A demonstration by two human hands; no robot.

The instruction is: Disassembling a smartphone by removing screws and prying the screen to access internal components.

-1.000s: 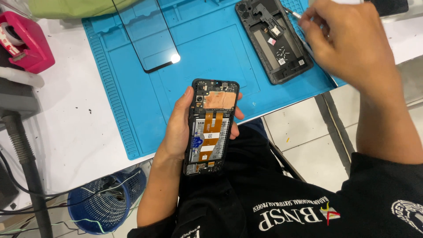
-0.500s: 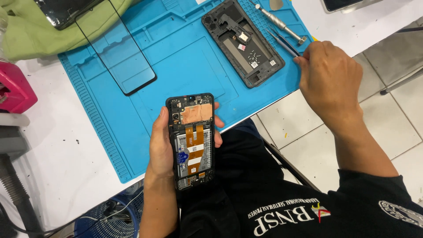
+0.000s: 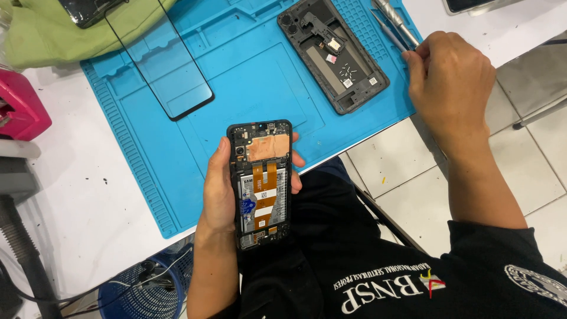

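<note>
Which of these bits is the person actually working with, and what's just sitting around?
In use:
- opened black phone with exposed battery, held in left hand
- metal tweezers, touched by right hand
- blue rubber work mat

Lying about:
- black plastic back frame
- thin black-edged glass panel
- green cloth
- pink box

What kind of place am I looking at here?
Probably a phone repair bench: a blue work mat on a white table, an opened phone in the left hand, a detached back cover, and metal tools by the right hand.
</note>
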